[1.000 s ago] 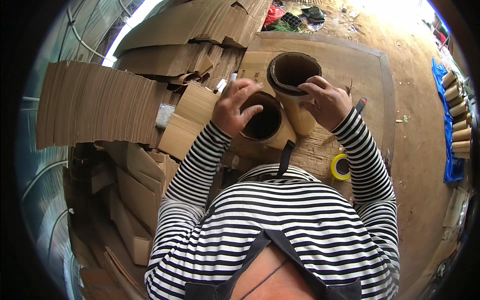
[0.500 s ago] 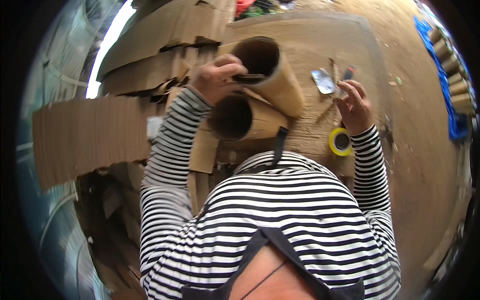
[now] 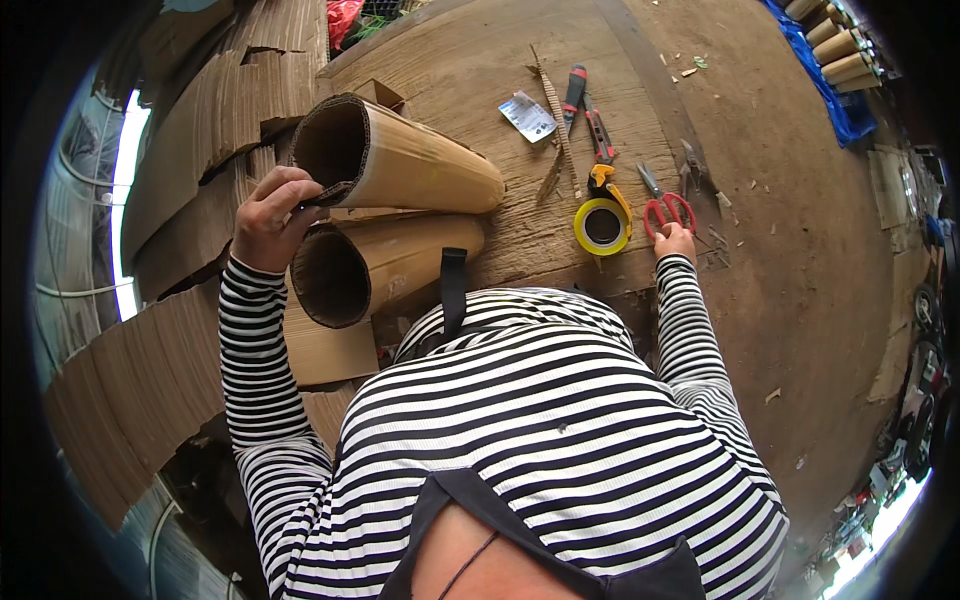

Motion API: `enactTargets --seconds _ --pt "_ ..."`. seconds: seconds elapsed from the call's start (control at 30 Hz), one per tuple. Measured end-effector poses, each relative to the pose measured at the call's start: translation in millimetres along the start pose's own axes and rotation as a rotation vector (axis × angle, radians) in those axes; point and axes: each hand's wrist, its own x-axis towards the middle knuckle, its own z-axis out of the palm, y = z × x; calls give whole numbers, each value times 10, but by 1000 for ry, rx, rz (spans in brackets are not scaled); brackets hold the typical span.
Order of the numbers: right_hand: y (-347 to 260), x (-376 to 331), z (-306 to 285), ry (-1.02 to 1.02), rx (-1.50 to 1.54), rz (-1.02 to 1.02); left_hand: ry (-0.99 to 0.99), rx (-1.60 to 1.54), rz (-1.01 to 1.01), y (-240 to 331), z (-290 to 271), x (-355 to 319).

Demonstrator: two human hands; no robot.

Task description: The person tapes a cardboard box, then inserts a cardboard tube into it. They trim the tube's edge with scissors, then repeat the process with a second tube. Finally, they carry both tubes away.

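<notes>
Two rolled cardboard tubes lie side by side at the left of the wooden board. My left hand (image 3: 270,215) pinches the lower rim of the far tube (image 3: 435,165), thumb and fingers closed on its edge. The near tube (image 3: 415,258) rests just below it, touching or almost touching, its open end also toward the left. At the board's right side my right hand (image 3: 675,243) has its fingertips closed on the red handles of a pair of scissors (image 3: 661,198). The scissors lie on the board, blades pointing away from me. Part of the handle is hidden by my fingers.
Left of the scissors are a yellow tape roll (image 3: 582,230), a utility knife (image 3: 601,140), a red-and-black-handled tool (image 3: 573,95), a cardboard strip (image 3: 553,100) and a white label (image 3: 528,118). Cardboard sheets (image 3: 215,120) pile at far left. More tubes (image 3: 838,47) lie on blue sheeting.
My right hand has moved from above the board down to the scissors and closed on their handles. My left hand stays on the tube's rim. The whole view has shifted toward the right.
</notes>
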Motion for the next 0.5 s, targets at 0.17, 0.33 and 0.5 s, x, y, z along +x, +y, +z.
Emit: enactTargets --seconds 0.17,0.33,0.5 --pt "216 399 305 258 -270 -281 -24 -26 -6 -21 -55 53" --pt "71 365 175 83 -426 -261 -57 -85 -79 20 -84 -34" --pt "257 697 329 2 -442 -275 -49 -48 -66 4 -22 -2"
